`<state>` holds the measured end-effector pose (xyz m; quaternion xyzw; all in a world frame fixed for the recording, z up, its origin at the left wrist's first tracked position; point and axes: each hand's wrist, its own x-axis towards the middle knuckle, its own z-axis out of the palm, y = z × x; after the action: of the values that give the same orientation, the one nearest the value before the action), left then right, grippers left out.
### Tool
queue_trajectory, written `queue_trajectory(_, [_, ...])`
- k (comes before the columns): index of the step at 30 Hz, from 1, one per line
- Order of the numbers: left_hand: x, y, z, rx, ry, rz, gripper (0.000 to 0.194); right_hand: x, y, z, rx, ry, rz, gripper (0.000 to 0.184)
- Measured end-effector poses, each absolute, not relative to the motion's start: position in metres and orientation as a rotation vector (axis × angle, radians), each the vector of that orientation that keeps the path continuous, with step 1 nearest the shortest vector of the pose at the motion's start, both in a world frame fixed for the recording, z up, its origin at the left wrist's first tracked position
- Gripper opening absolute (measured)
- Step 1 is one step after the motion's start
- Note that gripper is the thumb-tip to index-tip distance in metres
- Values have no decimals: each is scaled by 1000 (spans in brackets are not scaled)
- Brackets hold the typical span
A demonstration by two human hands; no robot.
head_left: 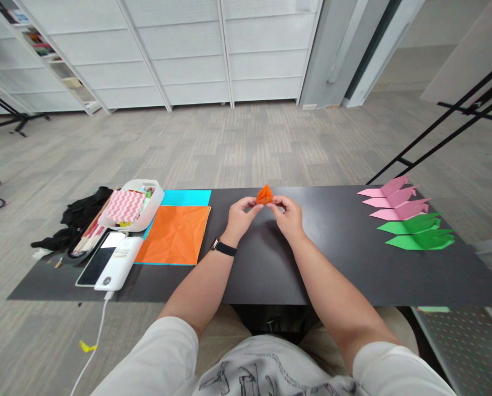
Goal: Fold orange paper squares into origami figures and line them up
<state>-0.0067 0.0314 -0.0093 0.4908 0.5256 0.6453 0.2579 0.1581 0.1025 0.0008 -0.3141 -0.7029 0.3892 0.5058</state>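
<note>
A small folded piece of orange paper (pixel 265 194) is held up between both hands over the far side of the dark table. My left hand (pixel 242 218) pinches its left edge, thumb and fingers closed on it. On the opposite edge, my right hand (pixel 287 217) grips it the same way. The paper has a pointed top and looks partly folded; its underside is hidden by the fingertips. To the left lies a creased orange paper sheet (pixel 173 236) on top of blue paper (pixel 188 197).
Pink folded paper birds (pixel 398 199) and green ones (pixel 421 239) stand in a row at the right. On the left are a white box (pixel 157 192), a pencil tray (pixel 87 234), a phone (pixel 95 269), a cabled power bank (pixel 120 264) and black cloth (pixel 84 206).
</note>
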Motion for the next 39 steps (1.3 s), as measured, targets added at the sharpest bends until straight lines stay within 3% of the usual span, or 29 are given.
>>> queue_trajectory(4, [-10,33,-10,1445,1507,1745,18,161,101,6,-724,-1810,852,14])
queue_trajectory(14, [-9,28,0,1608,1629,1673,22,163,106,2,-651,-1928,716,14])
queue_trajectory(39, [-7,25,7,1621,1651,1768,23,164,105,8,-714,-1891,747,17])
